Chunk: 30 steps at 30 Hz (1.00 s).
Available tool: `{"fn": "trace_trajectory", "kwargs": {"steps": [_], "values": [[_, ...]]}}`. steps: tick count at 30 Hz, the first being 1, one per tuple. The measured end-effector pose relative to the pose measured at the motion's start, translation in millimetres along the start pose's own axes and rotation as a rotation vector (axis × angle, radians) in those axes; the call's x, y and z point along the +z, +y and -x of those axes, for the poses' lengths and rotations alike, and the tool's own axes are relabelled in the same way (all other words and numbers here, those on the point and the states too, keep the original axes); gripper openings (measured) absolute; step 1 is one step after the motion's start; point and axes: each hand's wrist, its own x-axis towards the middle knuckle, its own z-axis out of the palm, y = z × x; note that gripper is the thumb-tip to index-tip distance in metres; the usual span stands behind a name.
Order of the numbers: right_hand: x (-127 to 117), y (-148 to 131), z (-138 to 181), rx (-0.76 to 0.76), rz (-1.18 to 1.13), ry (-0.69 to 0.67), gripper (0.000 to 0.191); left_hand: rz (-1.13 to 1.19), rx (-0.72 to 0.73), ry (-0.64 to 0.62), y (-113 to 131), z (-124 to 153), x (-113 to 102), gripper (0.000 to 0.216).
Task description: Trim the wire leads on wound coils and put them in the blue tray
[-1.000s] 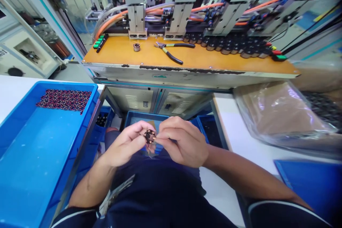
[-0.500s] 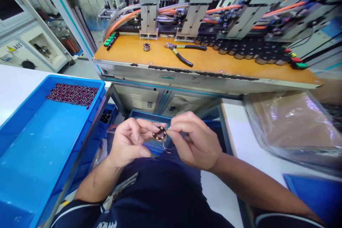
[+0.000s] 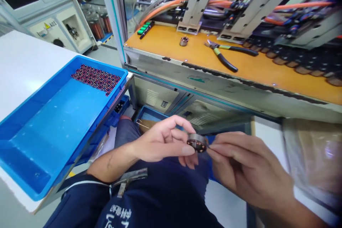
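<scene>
A small ring-shaped motor stator (image 3: 197, 138), with a grey metal outer band and copper windings inside, is tilted in front of my body. My left hand (image 3: 162, 144) grips its left side, thumb in front and index finger curled behind; the other fingers hang loosely below. My right hand (image 3: 248, 165) is closed in a pinch at the stator's right edge, thumb and index finger pressed together. Any wire between those fingertips is too small to make out. A similar stator (image 3: 184, 41) stands on the orange bench top beyond my hands.
Left, a blue tray (image 3: 58, 114) holds many small dark-and-red parts (image 3: 96, 78) at its far end. On the orange bench (image 3: 165, 44) lie cutting pliers (image 3: 221, 55), a black marker (image 3: 146, 30) and rows of dark cylindrical parts (image 3: 294, 58) below machine fixtures. Plastic-wrapped material (image 3: 312, 160) sits right.
The view has swung left and my hands appear further right and nearer. The stator has been turned so its outer band shows on top. My left thumb now presses on it.
</scene>
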Motion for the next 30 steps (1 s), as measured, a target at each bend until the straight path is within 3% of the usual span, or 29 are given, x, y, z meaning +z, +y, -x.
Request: {"fn": "trace_trajectory", "kwargs": {"steps": [8, 11, 13, 15, 18, 20, 26, 30], "values": [[7.7, -5.1, 4.3, 0.209, 0.062, 0.017, 0.017, -0.019, 0.296, 0.119, 2.6, 6.2, 2.9, 0.032], [5.1, -4.8, -2.8, 0.108, 0.012, -0.005, 0.013, 0.034, 0.367, 0.095, 1.6, 4.9, -0.3, 0.041], [1.4, -5.0, -9.5, -0.009, -0.016, -0.043, 0.012, 0.083, 0.322, 0.126, 0.0, 2.1, -2.8, 0.040], [-1.7, -5.7, -14.5, -0.087, -0.047, -0.067, 0.013, 0.079, 0.176, 0.138, -1.2, -1.0, -5.1, 0.041], [-3.2, -6.8, -16.1, -0.110, -0.086, -0.057, 0.009, 0.027, -0.122, -0.029, -0.6, -2.4, -7.6, 0.050], [-2.2, -7.4, -14.4, -0.092, -0.084, -0.044, 0.008, 0.004, -0.184, -0.101, 1.6, -0.8, -7.6, 0.047], [3.3, -11.9, -13.5, 0.003, 0.027, 0.052, 0.009, -0.084, 0.102, 0.144, 6.8, 3.3, -0.9, 0.026], [6.9, -14.0, -18.6, 0.158, -0.082, 0.094, 0.012, -0.098, 0.330, 0.170, 6.0, 2.3, 0.7, 0.031]]}}
